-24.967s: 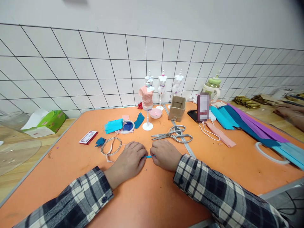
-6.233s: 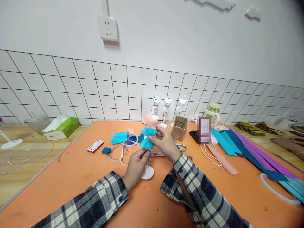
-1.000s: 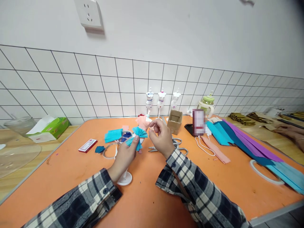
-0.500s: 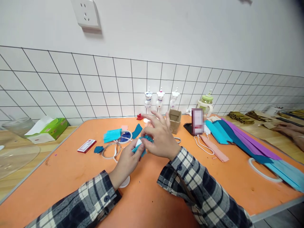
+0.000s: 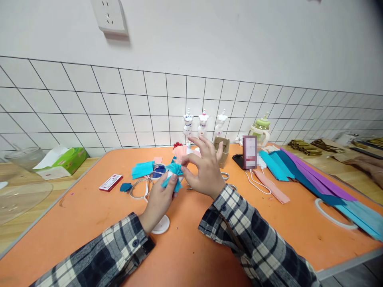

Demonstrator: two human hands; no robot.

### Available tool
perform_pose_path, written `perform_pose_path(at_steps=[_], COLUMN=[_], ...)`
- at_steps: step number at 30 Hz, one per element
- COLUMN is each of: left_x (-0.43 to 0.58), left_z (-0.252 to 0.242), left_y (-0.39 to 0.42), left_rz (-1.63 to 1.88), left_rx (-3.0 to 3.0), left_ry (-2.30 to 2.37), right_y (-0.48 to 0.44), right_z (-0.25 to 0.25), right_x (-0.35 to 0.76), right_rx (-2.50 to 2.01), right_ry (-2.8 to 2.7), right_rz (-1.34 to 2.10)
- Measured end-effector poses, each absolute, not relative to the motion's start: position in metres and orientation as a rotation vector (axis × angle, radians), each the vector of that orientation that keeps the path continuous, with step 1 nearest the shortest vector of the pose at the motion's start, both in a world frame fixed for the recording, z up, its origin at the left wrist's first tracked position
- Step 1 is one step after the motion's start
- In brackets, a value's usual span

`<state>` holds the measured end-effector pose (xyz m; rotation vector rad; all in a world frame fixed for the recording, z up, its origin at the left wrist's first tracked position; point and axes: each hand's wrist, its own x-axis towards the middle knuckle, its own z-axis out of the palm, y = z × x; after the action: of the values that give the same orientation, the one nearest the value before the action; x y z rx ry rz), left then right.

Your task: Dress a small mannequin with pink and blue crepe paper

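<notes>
My left hand (image 5: 159,198) is closed around a small doll mannequin wrapped in a pleated teal paper skirt (image 5: 172,176), held above its round white base (image 5: 160,225). My right hand (image 5: 204,168) is beside the skirt, thumb and forefinger pinching at its right edge, the other fingers spread. Both sleeves are plaid. The mannequin's body is mostly hidden by my fingers and the paper.
On the orange table (image 5: 89,211) lie teal paper pieces (image 5: 143,169), tape rings (image 5: 139,187), a red-white box (image 5: 111,182), scissors (image 5: 225,176), a cardboard box (image 5: 223,146), three white mannequins (image 5: 203,121), long paper strips (image 5: 305,175), a phone (image 5: 249,152). Another person's hand (image 5: 369,167) rests far right.
My right hand has lifted off the skirt and moved slightly right, fingers spreading. The teal skirt shows more fully above my left hand, which has shifted a little right.
</notes>
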<state>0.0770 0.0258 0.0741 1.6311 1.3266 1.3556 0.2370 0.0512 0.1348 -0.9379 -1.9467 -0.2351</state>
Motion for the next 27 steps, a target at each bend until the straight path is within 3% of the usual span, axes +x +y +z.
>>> perform_pose_path(at_steps=[13,21,27], left_x=[0.075,0.073,0.074], left_z=[0.065,0.058,0.061], left_y=[0.029,0.034,0.031], left_rz=[1.451,1.476,1.467], left_rx=[1.475,1.272,1.202], left_ry=[1.263,1.181,1.154], right_y=[0.054,0.068,0.072], right_z=[0.128,0.100,0.098], right_x=[0.230,0.215,0.211], right_rx=[-0.935,-0.782,-0.689], right_ry=[-1.890,-1.719,-1.587], right_rz=[-0.059,1.014,1.243])
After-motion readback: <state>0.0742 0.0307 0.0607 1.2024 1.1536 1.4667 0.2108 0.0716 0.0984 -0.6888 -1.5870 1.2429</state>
